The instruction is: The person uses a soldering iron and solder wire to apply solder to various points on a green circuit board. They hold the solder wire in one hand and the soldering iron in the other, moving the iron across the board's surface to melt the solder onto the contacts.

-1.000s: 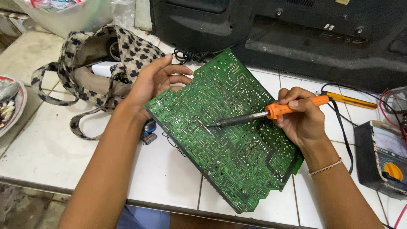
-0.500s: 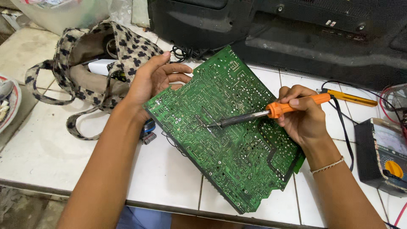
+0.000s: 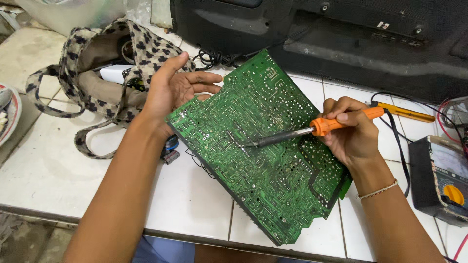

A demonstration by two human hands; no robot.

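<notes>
A large green circuit board lies solder side up on the white tiled counter, tilted and raised at its left edge. My left hand rests against that upper left edge, palm up with fingers apart, propping the board. My right hand grips an orange-handled soldering iron. The iron's dark metal tip touches the board near its middle.
A spotted cloth bag lies at the upper left. A black appliance casing fills the back. A multimeter sits at the right edge, with a yellow-handled tool and black and red wires near it. A bowl shows at far left.
None beyond a slight shift of the view; both hands, the board and the iron keep their places.
</notes>
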